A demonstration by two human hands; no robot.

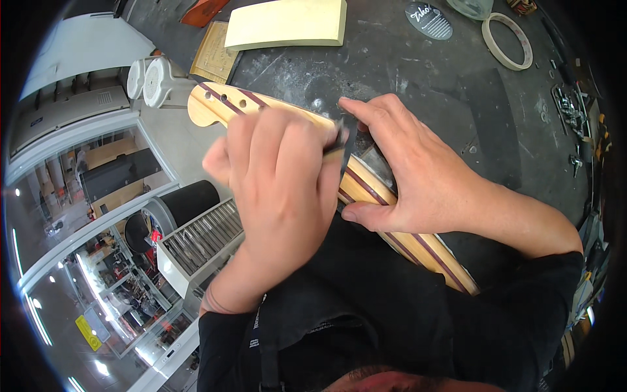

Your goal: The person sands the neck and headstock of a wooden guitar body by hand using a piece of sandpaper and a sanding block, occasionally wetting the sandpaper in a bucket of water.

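Note:
A guitar neck (428, 253) of pale wood with dark reddish stripes lies slantwise before me, its headstock (208, 111) with several holes pointing to the far left. My left hand (277, 170), slightly blurred, is closed over the neck near the base of the headstock. Between its fingers is a dark, thin strip (349, 153) that looks like sandpaper, set across the neck. My right hand (424, 166) grips the neck just right of the strip, thumb on the near side and fingers on the far side. Part of the neck is hidden beneath both hands.
On the dark workbench (287, 75) are a pale yellow block (287, 25), a tape roll (507, 42) and an oval dark label (428, 20). Small metal parts (571, 114) sit along the right edge. White stools (159, 81) and a slatted metal machine part (202, 238) stand left.

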